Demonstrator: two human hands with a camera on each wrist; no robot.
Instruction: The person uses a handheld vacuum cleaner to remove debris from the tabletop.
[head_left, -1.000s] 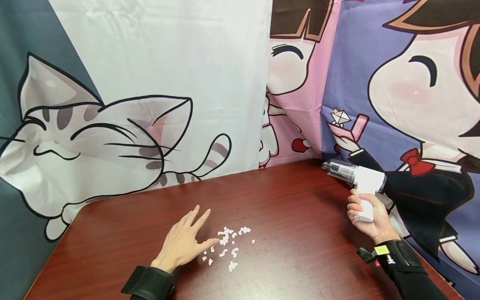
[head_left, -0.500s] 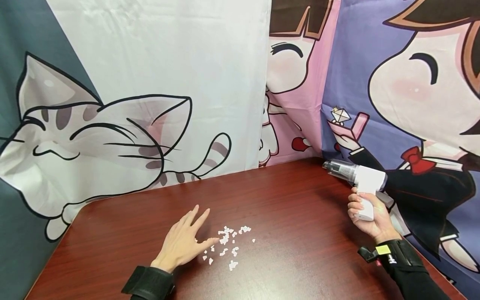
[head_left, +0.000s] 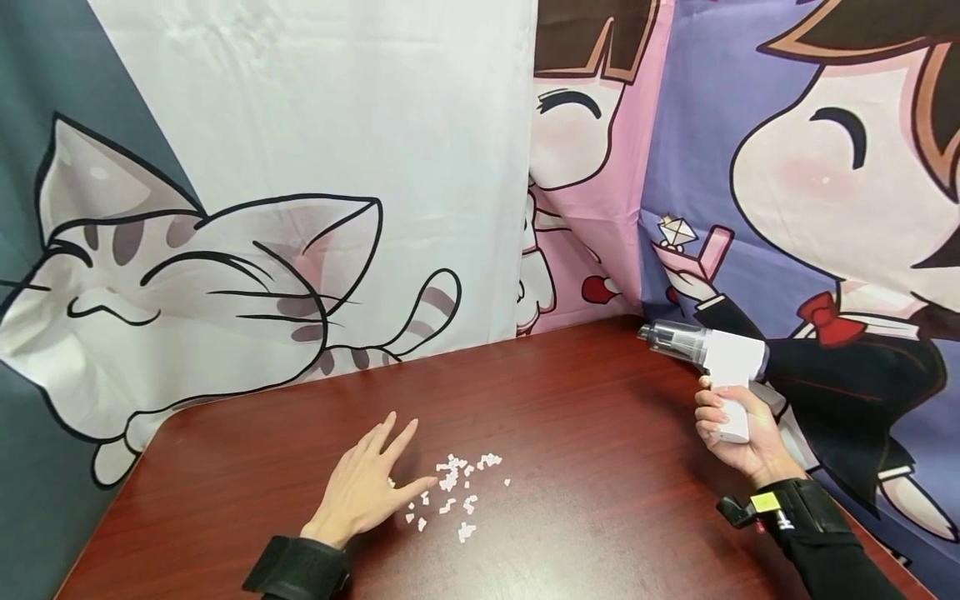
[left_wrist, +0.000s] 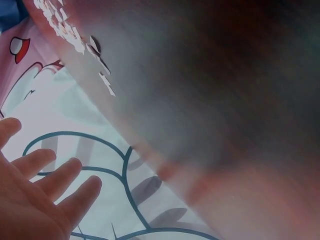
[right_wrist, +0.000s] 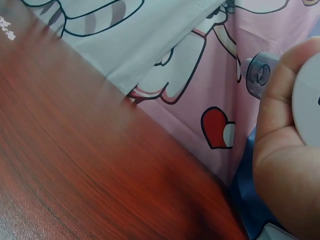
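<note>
A white handheld vacuum cleaner (head_left: pixel 735 357) with a clear dust cup is gripped by its handle in my right hand (head_left: pixel 750 442), at the right of the head view. Its nozzle points left, over the far right of the table. In the right wrist view the clear nozzle end (right_wrist: pixel 260 75) shows past the fingers. My left hand (head_left: pixel 367 487) holds nothing, its fingers spread and straight over the table. Small white paper scraps (head_left: pixel 452 475) lie scattered beside its thumb. The left wrist view shows those scraps (left_wrist: pixel 65 27) at top left and several fingers of the left hand (left_wrist: pixel 50 185).
The reddish-brown wooden table (head_left: pixel 570 417) spans the front. Behind it hangs a cloth backdrop (head_left: pixel 450 167) with a cartoon cat, continuing along the right side with cartoon figures. A grey object's corner (right_wrist: pixel 272 232) shows low in the right wrist view.
Both hands stay almost where they were. The vacuum cleaner's nozzle has shifted very slightly left in the head view, and the paper scraps lie as before.
</note>
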